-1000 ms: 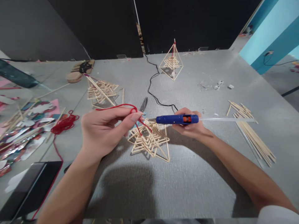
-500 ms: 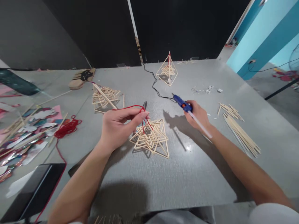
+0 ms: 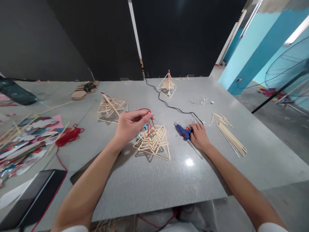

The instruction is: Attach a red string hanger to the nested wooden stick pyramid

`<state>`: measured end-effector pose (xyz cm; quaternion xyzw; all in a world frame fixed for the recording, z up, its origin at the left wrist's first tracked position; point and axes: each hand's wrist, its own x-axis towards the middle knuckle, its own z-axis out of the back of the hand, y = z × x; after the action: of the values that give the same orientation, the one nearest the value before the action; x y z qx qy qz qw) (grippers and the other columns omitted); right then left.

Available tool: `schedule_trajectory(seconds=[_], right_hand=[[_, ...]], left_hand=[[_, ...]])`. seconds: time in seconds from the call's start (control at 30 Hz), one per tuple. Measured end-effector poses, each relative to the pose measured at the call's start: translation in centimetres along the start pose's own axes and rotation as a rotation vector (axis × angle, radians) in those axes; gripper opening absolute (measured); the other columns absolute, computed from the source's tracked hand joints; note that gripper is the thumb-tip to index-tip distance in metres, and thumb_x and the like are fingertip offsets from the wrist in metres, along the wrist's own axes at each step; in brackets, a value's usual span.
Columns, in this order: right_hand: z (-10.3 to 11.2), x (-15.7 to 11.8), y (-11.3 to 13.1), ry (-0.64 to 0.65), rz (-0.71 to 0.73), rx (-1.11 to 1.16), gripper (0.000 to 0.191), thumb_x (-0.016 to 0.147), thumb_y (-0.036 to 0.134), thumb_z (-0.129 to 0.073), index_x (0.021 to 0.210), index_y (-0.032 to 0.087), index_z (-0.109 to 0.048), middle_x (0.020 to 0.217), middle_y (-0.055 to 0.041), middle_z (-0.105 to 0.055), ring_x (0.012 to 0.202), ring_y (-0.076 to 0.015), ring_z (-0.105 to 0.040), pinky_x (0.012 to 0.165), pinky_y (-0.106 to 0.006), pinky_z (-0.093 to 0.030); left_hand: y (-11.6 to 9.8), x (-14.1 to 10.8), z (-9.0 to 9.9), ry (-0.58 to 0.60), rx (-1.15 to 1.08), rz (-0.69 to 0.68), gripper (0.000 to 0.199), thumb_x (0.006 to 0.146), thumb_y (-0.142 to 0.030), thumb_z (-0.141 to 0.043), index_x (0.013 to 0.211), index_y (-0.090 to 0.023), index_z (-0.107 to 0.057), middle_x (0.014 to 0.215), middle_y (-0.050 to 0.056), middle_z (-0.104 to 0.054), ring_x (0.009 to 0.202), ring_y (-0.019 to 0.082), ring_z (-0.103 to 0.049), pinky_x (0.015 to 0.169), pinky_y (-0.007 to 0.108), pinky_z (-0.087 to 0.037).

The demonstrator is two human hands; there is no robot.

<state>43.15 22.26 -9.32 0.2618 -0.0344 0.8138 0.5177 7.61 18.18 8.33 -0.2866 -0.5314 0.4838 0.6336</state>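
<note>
Between thumb and fingertips, my left hand (image 3: 132,125) pinches red yarn (image 3: 152,122) above a layered wooden stick frame (image 3: 154,143). The yarn runs down into the middle of that frame, which rests on the grey table. Part of a light blue object (image 3: 143,131) shows behind the frame. To the right, my right hand (image 3: 198,136) is closed around the handle of a blue glue gun (image 3: 183,131), low at the table surface. A clear glue stick (image 3: 195,150) extends from the gun's rear, and its nozzle points up and left.
Stick frames stand at the back (image 3: 167,85) and behind my left hand (image 3: 109,108). Loose sticks (image 3: 231,138) lie right. Left are a red yarn ball (image 3: 70,135), paper scraps (image 3: 26,138) and a black device (image 3: 36,193). A black cable (image 3: 169,105) crosses the table.
My right hand has lowered the glue gun to the table surface. My left hand still holds the yarn above the frame. The head view has shifted.
</note>
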Motion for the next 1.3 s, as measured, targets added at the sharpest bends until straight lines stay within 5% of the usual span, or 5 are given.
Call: schedule_trajectory(seconds=[0.83, 1.0, 1.1, 1.2, 1.3], right_hand=[[1.0, 0.2, 0.3, -0.031, -0.008, 0.101, 0.039, 0.09, 0.012, -0.049, 0.125, 0.013, -0.067, 0.129, -0.0204, -0.07, 0.126, -0.035, -0.056, 0.115, -0.054, -0.044], [3.7, 1.8, 4.9, -0.175, 0.017, 0.276, 0.033, 0.093, 0.015, -0.053, 0.12, 0.023, -0.069, 0.125, -0.0135, -0.074, 0.124, -0.0323, -0.061, 0.115, -0.056, -0.045], [5.2, 3.3, 10.1, -0.215, 0.035, 0.557, 0.02, 0.103, 0.025, -0.056, 0.116, 0.025, -0.071, 0.114, -0.0104, -0.077, 0.11, -0.0273, -0.069, 0.099, -0.047, -0.056], [5.1, 4.9, 14.9, -0.231, 0.028, 0.792, 0.017, 0.105, 0.034, -0.064, 0.117, 0.026, -0.073, 0.113, -0.0078, -0.08, 0.105, -0.0229, -0.073, 0.092, -0.041, -0.06], [3.6, 6.0, 17.9, -0.214, 0.027, 0.899, 0.029, 0.099, 0.04, -0.076, 0.125, 0.027, -0.075, 0.124, -0.0068, -0.08, 0.117, -0.0236, -0.074, 0.104, -0.043, -0.06]], left_hand=[[-0.7, 0.1, 0.9, -0.038, 0.047, -0.001, 0.013, 0.084, -0.031, -0.081, 0.081, -0.02, -0.086, 0.062, 0.0, -0.07, 0.046, 0.007, -0.048, 0.044, 0.021, -0.043], [-0.8, 0.0, 1.0, -0.031, 0.057, 0.008, 0.014, 0.084, -0.033, -0.08, 0.082, -0.02, -0.086, 0.06, 0.0, -0.07, 0.046, 0.008, -0.049, 0.044, 0.022, -0.045], [-0.9, 0.0, 1.0, -0.022, 0.063, 0.008, 0.015, 0.083, -0.033, -0.08, 0.08, -0.019, -0.086, 0.061, 0.0, -0.07, 0.046, 0.009, -0.051, 0.045, 0.022, -0.045], [-0.9, 0.0, 0.9, -0.02, 0.062, 0.006, 0.014, 0.083, -0.032, -0.08, 0.079, -0.02, -0.085, 0.063, 0.001, -0.072, 0.047, 0.009, -0.051, 0.046, 0.022, -0.046], [-0.9, 0.0, 0.9, -0.015, 0.061, 0.016, 0.013, 0.082, -0.032, -0.08, 0.079, -0.02, -0.085, 0.063, 0.001, -0.072, 0.046, 0.009, -0.051, 0.045, 0.022, -0.046]])
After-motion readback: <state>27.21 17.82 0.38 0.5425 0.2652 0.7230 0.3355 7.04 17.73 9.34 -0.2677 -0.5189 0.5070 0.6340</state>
